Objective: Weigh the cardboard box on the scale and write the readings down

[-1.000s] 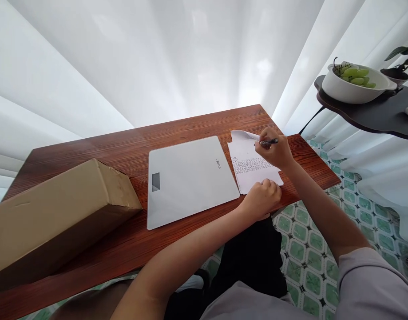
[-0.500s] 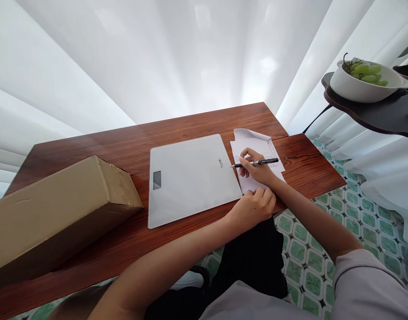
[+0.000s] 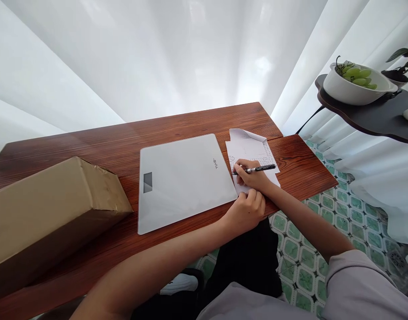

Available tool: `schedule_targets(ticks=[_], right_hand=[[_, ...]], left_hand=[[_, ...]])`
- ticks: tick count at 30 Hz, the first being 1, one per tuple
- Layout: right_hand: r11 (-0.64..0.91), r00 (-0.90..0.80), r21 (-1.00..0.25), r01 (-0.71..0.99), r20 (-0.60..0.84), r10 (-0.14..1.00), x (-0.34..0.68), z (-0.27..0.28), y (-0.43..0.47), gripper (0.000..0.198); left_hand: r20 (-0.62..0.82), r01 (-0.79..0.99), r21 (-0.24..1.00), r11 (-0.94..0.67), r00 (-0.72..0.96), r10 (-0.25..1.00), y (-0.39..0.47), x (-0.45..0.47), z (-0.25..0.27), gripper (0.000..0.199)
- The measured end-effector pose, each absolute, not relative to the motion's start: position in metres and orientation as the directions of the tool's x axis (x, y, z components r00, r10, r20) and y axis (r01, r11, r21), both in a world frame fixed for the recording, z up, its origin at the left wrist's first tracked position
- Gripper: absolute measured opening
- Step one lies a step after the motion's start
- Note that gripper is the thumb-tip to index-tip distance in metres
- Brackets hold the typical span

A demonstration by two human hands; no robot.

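In the head view, my right hand (image 3: pixel 252 175) is closed around a black pen (image 3: pixel 263 168) with a light grip. Its tip points left, at the left edge of the white paper sheets (image 3: pixel 248 144), which carry small handwriting and have a curled far edge. My left hand (image 3: pixel 248 209) is closed at the near edge of the paper, just below my right hand; its fingertips are partly hidden. Directly left of the paper lies a flat white scale (image 3: pixel 184 178) with a small grey display and dark lettering.
A brown cardboard box (image 3: pixel 47 209) stands at the left of the wooden table (image 3: pixel 100 129). To the right, a dark shelf (image 3: pixel 363 118) bears a white bowl (image 3: pixel 350 91) of green grapes. White curtains (image 3: pixel 177 58) hang behind; green tiles (image 3: pixel 306 273) cover the floor.
My right hand and the pen have moved down the paper, closer to my left hand, uncovering more writing. The view has shifted a little to the right.
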State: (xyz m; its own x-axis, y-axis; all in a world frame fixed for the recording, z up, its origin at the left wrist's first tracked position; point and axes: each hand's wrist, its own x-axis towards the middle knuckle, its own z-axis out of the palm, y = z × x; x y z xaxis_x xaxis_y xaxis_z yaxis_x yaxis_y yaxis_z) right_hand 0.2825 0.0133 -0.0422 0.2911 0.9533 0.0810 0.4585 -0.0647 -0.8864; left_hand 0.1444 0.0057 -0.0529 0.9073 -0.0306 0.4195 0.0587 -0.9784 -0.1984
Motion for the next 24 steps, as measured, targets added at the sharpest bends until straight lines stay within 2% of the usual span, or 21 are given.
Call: schedule_targets(ticks=[8, 11, 14, 24], right_hand=[[-0.059, 0.328, -0.847, 0.529, 0.139, 0.934, 0.283, -0.045, 0.010, 0.032], [-0.063, 0.364, -0.854, 0.516, 0.152, 0.919, 0.283, -0.044, 0.011, 0.034], [-0.071, 0.348, -0.854, 0.515, 0.133, 0.928, 0.282, -0.044, 0.012, 0.034], [-0.106, 0.352, -0.831, 0.547, 0.112, 0.929, 0.282, -0.047, 0.012, 0.038]], left_hand=[[0.419, 0.083, -0.089, -0.993, 0.907, 0.038, 0.005, 0.142, -0.064, 0.020], [0.453, 0.106, -0.101, -0.989, 0.890, 0.050, 0.003, 0.142, -0.067, 0.030], [0.458, 0.107, -0.126, -0.986, 0.888, 0.038, 0.000, 0.143, -0.067, 0.028], [0.309, 0.032, -0.051, -0.998, 0.951, 0.014, 0.001, 0.145, -0.061, 0.031]])
